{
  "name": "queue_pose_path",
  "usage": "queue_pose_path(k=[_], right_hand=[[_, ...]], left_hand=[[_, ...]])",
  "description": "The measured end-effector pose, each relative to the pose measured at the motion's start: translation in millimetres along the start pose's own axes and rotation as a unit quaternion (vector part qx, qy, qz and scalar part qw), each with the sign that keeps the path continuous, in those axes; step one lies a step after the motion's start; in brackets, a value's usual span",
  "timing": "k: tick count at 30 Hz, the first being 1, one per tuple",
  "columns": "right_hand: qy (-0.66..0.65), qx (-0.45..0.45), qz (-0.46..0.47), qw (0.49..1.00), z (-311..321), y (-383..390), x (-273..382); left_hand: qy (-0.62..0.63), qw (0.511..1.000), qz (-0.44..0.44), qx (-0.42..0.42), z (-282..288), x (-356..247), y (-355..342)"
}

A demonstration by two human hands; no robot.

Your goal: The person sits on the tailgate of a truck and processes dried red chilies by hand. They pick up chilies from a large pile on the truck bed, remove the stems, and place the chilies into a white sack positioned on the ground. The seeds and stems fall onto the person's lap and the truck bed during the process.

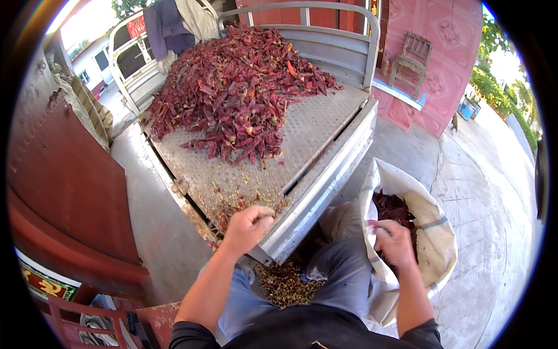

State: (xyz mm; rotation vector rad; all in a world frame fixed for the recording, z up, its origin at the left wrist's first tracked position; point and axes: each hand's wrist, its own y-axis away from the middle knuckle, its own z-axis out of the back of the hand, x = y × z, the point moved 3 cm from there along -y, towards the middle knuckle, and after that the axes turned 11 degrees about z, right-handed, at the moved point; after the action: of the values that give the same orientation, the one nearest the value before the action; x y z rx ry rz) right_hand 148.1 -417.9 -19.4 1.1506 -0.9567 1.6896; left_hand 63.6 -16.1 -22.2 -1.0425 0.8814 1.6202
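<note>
A large heap of dried red chillies (226, 87) lies on the metal bed of a small vehicle (325, 122). At the near corner, among loose seeds and scraps (232, 203), my left hand (250, 230) has its fingers curled closed; their contents are hidden. My right hand (392, 241), fingers closed on something unclear, is at the mouth of a white woven sack (430, 244) that holds dark red chillies (389, 206). Seeds and debris (290, 288) lie on the ground between my legs.
A red metal door (64, 192) stands on the left, with a red chair (87, 326) below it. Cloths (168, 32) hang on the bed's frame. A worn wooden chair (410, 67) stands by a pink tiled wall (442, 52). Concrete ground (476, 244) stretches to the right.
</note>
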Motion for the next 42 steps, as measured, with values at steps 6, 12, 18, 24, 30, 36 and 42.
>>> queue_pose_path(k=[6,12,18,24,30,36,42], right_hand=[[0.281,-0.153,-0.017,0.947,96,48,-76],[0.169,-0.170,-0.030,0.970,75,71,-64],[0.134,-0.174,-0.058,0.974,67,71,-59],[0.062,-0.154,-0.040,0.985,37,48,-53],[0.025,-0.055,0.004,0.998,-24,12,-22],[0.009,0.060,0.059,0.996,-83,-4,13],[0.007,0.097,0.073,0.993,-100,6,25]], left_hand=[[-0.300,0.939,-0.040,-0.165,70,-15,-113],[-0.428,0.883,-0.010,-0.191,67,-59,-212],[-0.428,0.894,0.114,-0.069,76,-28,-279],[-0.400,0.913,0.028,-0.073,70,-10,-214],[-0.319,0.943,-0.035,-0.081,61,-3,-123],[-0.324,0.929,-0.074,-0.164,65,8,-102],[-0.318,0.883,-0.180,-0.295,71,9,-99]])
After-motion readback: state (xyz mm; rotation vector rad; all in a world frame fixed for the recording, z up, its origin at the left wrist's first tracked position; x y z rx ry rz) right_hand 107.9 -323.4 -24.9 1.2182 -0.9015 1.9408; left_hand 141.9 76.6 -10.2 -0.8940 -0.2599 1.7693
